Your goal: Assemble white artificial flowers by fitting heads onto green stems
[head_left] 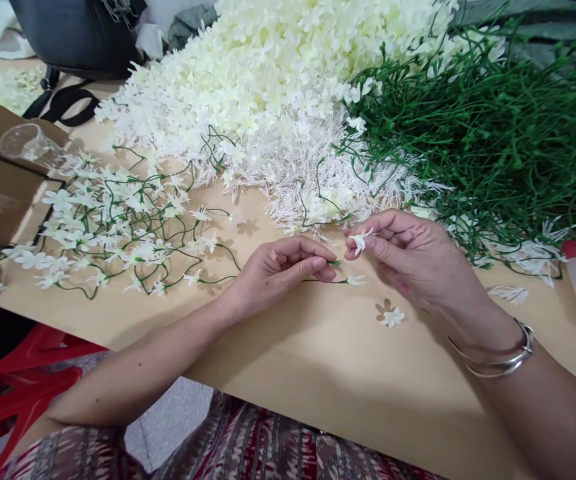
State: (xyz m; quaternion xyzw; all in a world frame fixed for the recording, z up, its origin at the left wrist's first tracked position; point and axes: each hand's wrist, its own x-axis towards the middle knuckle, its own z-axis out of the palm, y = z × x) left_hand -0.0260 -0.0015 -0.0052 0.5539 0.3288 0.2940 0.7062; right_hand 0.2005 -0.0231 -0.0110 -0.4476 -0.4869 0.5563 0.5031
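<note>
Pinched between the thumb and fingers of my left hand [291, 267] is a green artificial flower stem [335, 263], its tip poking out to the right. A small white artificial flower [360, 241] is held by the fingertips of my right hand [403, 250], a short gap away from the stem. Just below, a stem with white stamens [354, 281] lies on the table. One loose white flower head [393, 318] rests on the tabletop beneath my right hand. Left of my left hand spreads a cluster of white flowers on green stems [133, 213].
A big heap of white petals [278, 53] fills the back, with white stamens [308, 153] along its front. Green stems [508, 127] pile up at right. A clear plastic cup [33, 145] lies at left near a black bag [81, 33]. Red stools [23, 393] stand below the table [318, 360].
</note>
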